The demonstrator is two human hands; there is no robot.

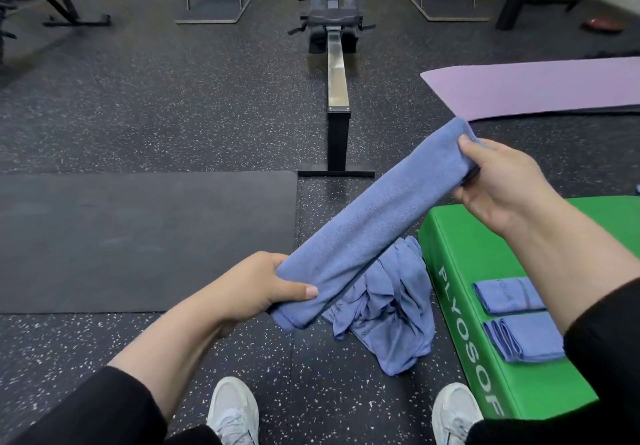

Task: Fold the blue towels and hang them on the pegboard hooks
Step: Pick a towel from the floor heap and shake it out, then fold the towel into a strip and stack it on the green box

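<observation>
Head view: the folded towel (367,223) stretches taut in the air from seven o'clock to one o'clock. The left hand (256,285) curls round its near end, thumb on top; the right hand (502,181) pinches the far end. Below lies a crumpled towel heap (391,316) on the floor. Two folded towels (512,316) rest on the green box (460,247), partly hidden by the right sleeve.

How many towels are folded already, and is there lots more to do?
Two folded towels already lie on the green plyo box. One long folded towel is stretched between the left hand and right hand, needing more folds. A crumpled pile of towels waits on the floor. No pegboard is in view, so no hanging shows as done.
</observation>
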